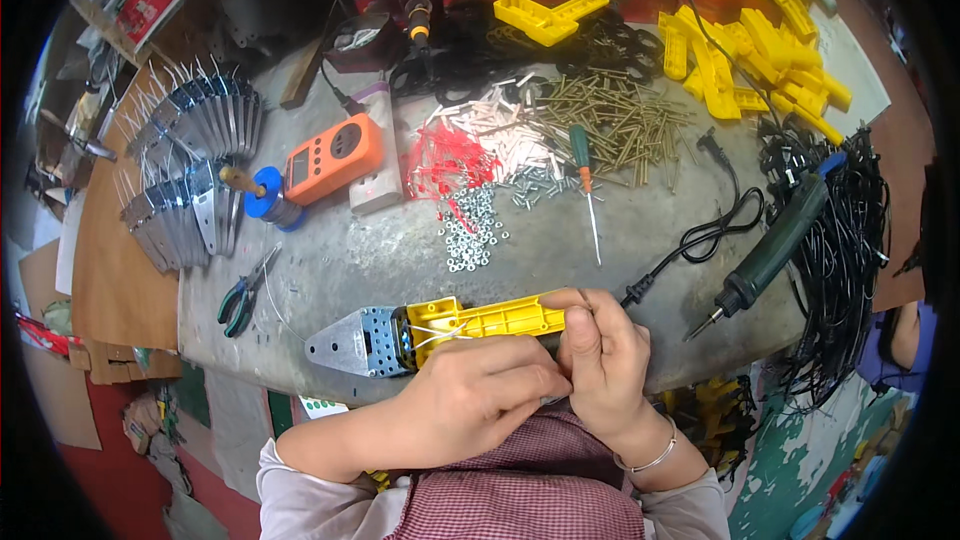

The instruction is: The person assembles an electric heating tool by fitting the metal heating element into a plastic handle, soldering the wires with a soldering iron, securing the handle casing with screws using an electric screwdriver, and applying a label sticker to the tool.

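The yellow shell [510, 320] lies at the lower centre of the frame, near the desk's [300, 275] front edge, its open side showing ribs and hollow cells. White wires [452, 331] run over its wide left part. There a dark collar meets a grey metal plate [345, 344], dotted with small holes and tapering leftward. The left hand [490, 388] and right hand [608, 355] meet with curled fingers at the shell's right end; what they pinch, I cannot tell.
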A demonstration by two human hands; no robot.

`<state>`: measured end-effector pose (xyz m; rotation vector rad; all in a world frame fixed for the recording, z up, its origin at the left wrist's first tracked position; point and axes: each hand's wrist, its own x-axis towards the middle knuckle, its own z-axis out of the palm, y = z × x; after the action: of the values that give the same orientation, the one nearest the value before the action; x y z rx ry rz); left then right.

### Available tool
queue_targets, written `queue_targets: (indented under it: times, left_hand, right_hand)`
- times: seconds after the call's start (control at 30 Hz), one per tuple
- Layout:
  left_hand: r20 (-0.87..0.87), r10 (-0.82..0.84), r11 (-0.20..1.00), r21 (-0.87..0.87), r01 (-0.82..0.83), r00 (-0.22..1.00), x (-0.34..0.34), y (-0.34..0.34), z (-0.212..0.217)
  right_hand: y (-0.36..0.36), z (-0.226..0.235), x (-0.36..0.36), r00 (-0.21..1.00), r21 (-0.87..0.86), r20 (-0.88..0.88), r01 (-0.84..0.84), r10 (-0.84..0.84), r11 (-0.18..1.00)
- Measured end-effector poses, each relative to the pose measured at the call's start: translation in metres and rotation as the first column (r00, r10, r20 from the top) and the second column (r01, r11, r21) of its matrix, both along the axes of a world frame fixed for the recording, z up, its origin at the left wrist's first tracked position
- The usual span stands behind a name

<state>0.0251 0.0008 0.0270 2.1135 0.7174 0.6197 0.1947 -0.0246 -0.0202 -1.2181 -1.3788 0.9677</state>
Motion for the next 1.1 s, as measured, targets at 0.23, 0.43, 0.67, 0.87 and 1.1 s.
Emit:
queue_targets:
  times: [0.23,0.43,0.67,0.87,1.1]
  left_hand:
    - [-0.069,0.418,0.906,0.105,-0.41,0.906,-0.001,0.122,0.006]
    - [-0.441,0.51,0.841,0.434,-0.322,0.739,0.037,0.193,-0.048]
    - [-0.359,0.47,0.84,0.463,-0.283,0.806,0.034,0.199,-0.045]
    - [-0.079,0.291,0.947,0.165,-0.276,0.953,0.015,0.114,-0.007]
    - [0.208,0.327,0.831,-0.528,-0.175,0.922,-0.028,0.03,-0.004]
  right_hand:
    - [-0.004,-0.007,0.012,0.896,-0.152,-0.445,-0.069,-0.006,0.986]
    - [-0.001,-0.028,0.005,0.978,0.166,-0.121,-0.149,0.17,0.975]
    - [-0.005,-0.009,0.014,0.959,-0.089,0.046,-0.275,0.28,0.957]
    - [0.001,0.016,0.018,0.964,-0.14,0.075,-0.244,0.256,0.96]
    - [-0.006,0.03,0.01,0.941,-0.179,0.105,-0.301,0.323,0.937]
